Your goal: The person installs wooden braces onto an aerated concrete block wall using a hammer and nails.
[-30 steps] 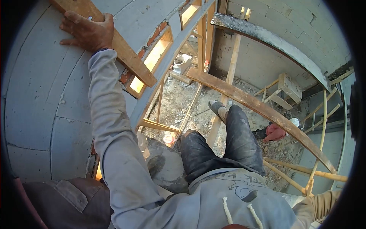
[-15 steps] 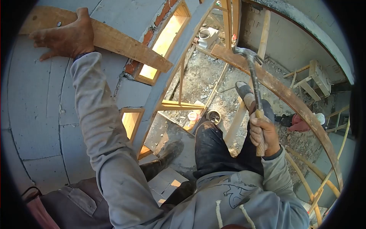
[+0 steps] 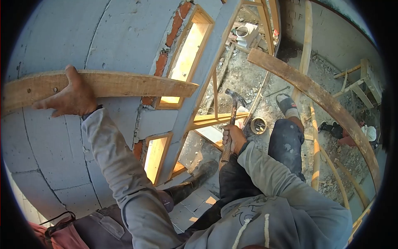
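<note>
Toward ten o'clock, the left hand (image 3: 76,94) lies over a long wooden plank (image 3: 137,84), its grip spread wide rather than closed: the thumb points to twelve across the grain, the fingers reach toward nine along the lower edge. The plank is pale brown and flat-faced, with small round dark marks near the hand. It lies across a wall (image 3: 49,145) of smooth grey blocks with thin, dark joints, and its squared end crosses the lower part of a timber-framed opening (image 3: 186,54) edged with rough red brick (image 3: 161,64). A second framed opening (image 3: 155,159) sits below it, toward seven o'clock.

The right hand (image 3: 235,139), just off centre toward four, has its grip closed around the handle of a claw hammer (image 3: 233,108) — textured at the butt, with a dark metal shaft and a curved claw. The head is up, toward one o'clock, apart from the plank.

A worn, rusty-brown beam (image 3: 315,95) sweeps from one o'clock to four. Under it are stony ground, a round bucket (image 3: 258,125) at three and a foot in a dark sandal (image 3: 286,103). Smooth, rounded poles (image 3: 316,153) stand nearby. A person in red (image 3: 346,137) is down toward three — another, in dark cloth (image 3: 99,226), is at seven.
</note>
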{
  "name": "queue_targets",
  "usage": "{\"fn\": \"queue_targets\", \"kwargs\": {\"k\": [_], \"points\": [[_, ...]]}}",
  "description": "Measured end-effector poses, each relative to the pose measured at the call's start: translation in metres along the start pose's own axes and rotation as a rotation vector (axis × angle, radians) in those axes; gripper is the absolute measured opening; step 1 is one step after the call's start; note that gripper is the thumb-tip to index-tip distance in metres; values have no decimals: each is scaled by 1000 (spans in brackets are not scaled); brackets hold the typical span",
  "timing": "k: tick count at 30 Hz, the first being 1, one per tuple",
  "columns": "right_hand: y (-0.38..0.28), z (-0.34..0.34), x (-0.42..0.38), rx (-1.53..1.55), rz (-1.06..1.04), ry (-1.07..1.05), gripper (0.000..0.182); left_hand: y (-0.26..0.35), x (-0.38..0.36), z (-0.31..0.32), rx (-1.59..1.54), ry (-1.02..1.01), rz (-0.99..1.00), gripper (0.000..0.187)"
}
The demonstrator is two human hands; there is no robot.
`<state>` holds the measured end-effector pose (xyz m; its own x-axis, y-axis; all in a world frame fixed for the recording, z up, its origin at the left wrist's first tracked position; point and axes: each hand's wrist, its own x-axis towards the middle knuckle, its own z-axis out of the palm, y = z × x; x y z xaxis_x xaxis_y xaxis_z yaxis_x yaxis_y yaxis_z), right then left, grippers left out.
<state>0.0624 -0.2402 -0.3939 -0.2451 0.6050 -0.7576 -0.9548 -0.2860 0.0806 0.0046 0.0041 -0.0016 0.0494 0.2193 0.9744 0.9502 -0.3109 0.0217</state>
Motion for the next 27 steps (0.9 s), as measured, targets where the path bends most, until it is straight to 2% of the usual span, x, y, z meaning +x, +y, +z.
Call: {"fn": "queue_targets", "kwargs": {"k": [2,4,5,6,8,9,10,12,14,16,18,20,22,24,25,26,27], "points": [[8,-8,10,16,-16,46,12,2,0,-3,-61,6,28,121],[11,-11,19,100,50,-20,17,3,-1,-5,-41,6,12,121],[14,-11,23,133,108,-156,18,5,-1,-4,-31,5,-5,120],[8,-6,12,133,110,-163,18,7,-1,-3,-30,10,0,120],[-2,12,-22,48,370,-684,15,7,0,-4,16,-14,-76,119],[2,15,-18,76,410,-765,10,6,-1,-5,31,-4,-73,119],[8,14,-20,73,429,-771,10,6,-3,-6,11,-5,-55,119],[9,16,-21,-168,304,-545,7,14,-2,-8,0,30,-31,118],[10,14,-9,-84,299,-579,7,27,-2,-20,-82,-118,-181,116],[8,16,-3,-75,237,-362,11,4,0,-8,-3,21,48,114],[9,6,13,88,214,-250,14,-2,-3,-5,48,66,95,114],[12,-11,34,109,176,-183,18,-3,4,-7,79,76,124,114],[2,-1,7,78,171,-204,20,-3,-2,-4,60,42,95,114],[-10,19,-24,55,386,-758,20,-2,0,-2,99,41,112,115],[-4,15,-17,2,381,-765,15,-4,0,-6,148,48,143,116],[5,11,-14,-196,272,-579,11,-3,1,-8,144,25,137,116],[8,14,-18,-225,246,-533,11,-2,3,-8,102,13,135,116]]}}
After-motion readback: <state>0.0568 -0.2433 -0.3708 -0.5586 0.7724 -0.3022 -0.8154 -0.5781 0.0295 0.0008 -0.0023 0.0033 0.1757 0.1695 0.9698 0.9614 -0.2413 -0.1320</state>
